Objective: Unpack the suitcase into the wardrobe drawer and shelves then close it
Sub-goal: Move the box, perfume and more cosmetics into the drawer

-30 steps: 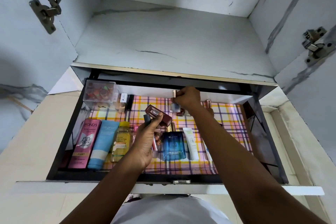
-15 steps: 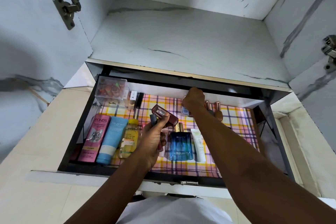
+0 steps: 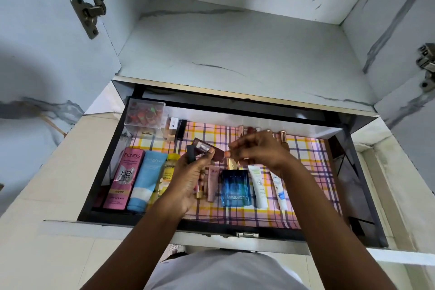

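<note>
The wardrobe drawer [image 3: 101, 172] stands pulled out, lined with pink and yellow plaid paper [image 3: 313, 172]. My left hand [image 3: 188, 181] hovers over its middle and grips several small cosmetics, among them a maroon lipstick case [image 3: 207, 148] and a dark tube [image 3: 191, 153]. My right hand [image 3: 259, 150] is just right of that bundle, fingers loosely curled, fingertips close to the maroon case's end, nothing plainly held. A row of rose-gold lipsticks [image 3: 249, 129] stands along the drawer's back. The suitcase is out of view.
In the drawer lie a pink Pond's tube [image 3: 123, 176], a blue tube [image 3: 147, 181], a yellow bottle [image 3: 168, 172], a blue perfume bottle [image 3: 235, 188] and white tubes [image 3: 259, 186]. A clear box [image 3: 146, 115] sits back left. A marbled shelf [image 3: 235, 54] lies above.
My right hand has come back from the row at the drawer's rear to the bundle in my left hand. The left hand has barely moved.
</note>
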